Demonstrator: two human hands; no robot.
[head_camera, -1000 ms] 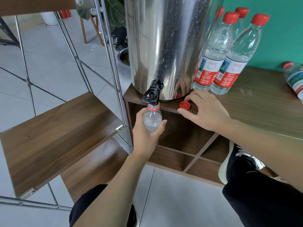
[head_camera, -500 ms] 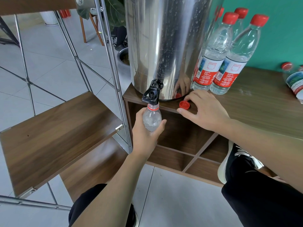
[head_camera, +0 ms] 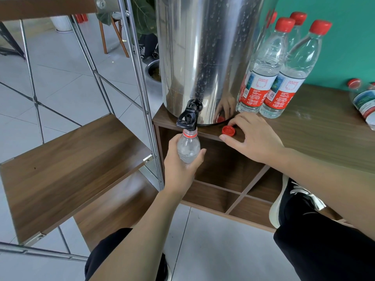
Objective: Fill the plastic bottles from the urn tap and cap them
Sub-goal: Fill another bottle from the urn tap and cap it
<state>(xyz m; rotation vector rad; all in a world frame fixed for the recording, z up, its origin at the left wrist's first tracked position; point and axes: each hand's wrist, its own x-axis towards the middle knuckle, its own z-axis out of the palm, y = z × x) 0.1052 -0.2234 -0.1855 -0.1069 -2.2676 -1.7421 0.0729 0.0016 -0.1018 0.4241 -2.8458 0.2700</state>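
Left hand [head_camera: 180, 169] gripped the open bottle [head_camera: 188, 148], neck up at 12 o'clock, mouth right under the black tap [head_camera: 187, 118] of the steel urn [head_camera: 205, 57]. Loose red cap [head_camera: 228, 131] lay on the cabinet top [head_camera: 324, 138], at the urn's 5 o'clock. Right hand [head_camera: 255, 138] rested there, fingers relaxed, thumb and forefinger flanking the cap. Capped bottles [head_camera: 280, 78] stood at the urn's 3 o'clock.

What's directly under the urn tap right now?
Under the black tap is the open neck of a clear plastic bottle, held up by the left hand. Its red cap lies on the cabinet top by the right hand. The bottle's lower part is hidden.
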